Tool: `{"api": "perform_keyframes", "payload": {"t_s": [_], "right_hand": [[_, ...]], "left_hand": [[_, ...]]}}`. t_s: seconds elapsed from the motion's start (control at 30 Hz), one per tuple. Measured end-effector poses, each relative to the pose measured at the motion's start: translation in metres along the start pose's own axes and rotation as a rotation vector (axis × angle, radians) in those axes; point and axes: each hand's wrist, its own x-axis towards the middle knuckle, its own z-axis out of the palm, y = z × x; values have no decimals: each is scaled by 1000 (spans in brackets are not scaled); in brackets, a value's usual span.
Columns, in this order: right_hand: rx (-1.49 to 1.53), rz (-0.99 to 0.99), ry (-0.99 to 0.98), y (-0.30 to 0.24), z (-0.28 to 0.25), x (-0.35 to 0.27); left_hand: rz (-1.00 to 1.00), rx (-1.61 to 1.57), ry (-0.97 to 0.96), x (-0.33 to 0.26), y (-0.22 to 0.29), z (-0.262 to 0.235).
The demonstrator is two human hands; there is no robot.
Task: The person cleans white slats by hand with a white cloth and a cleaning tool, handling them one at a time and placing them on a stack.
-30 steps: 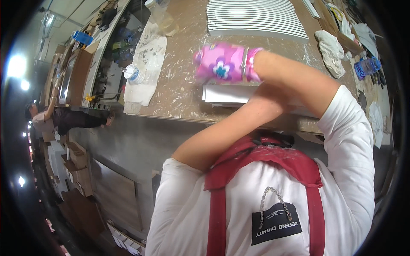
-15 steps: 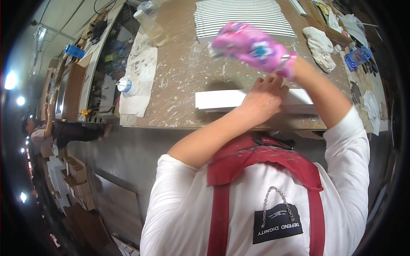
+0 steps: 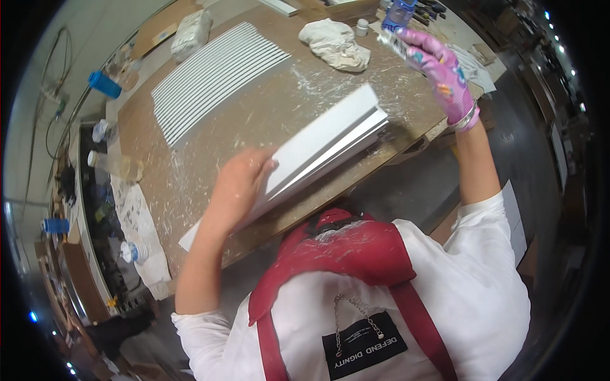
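Observation:
My bare left hand [image 3: 240, 185] grips the edge of a long white strip [image 3: 324, 136], fingers on its far edge. Beneath it lie more white strips or boards; where they part shows at the right end. The strip slants across the table's near side. Off to the right, my right hand [image 3: 441, 76], in a pink flower-patterned glove, is raised over the table's right end. Between its fingers sits a small pale grey-white piece [image 3: 395, 46], whose kind I cannot make out. A row of narrow white strips [image 3: 216, 79] lies side by side farther back.
A crumpled whitish cloth [image 3: 335, 46] lies at the back, near a small white jar [image 3: 362, 27] and a blue bottle [image 3: 399, 14]. On the left are a clear bottle [image 3: 121, 166] and a stained cloth [image 3: 141, 216]. The brown table [image 3: 216, 140] carries white smears.
My view has turned, so the table appears tilted. My right hand has swung from above the row of strips to the right, away from my left hand. My left hand is still on the strip.

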Motion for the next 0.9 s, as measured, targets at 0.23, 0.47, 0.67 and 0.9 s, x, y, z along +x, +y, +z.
{"api": "perform_keyframes", "payload": {"t_s": [0.23, 0.47, 0.67, 0.9], "right_hand": [[224, 306, 46, 43, 13, -58], [-106, 233, -109, 32, 22, -64], [-227, 336, -450, -6, -18, -51], [3, -3, -466, -46, 97, 3]], "left_hand": [[6, 165, -1, -2, 12, 29], [-55, 222, -11, 2, 19, 39], [-126, 191, 0, -6, 10, 39], [45, 110, 130, -8, 3, 48]]}}
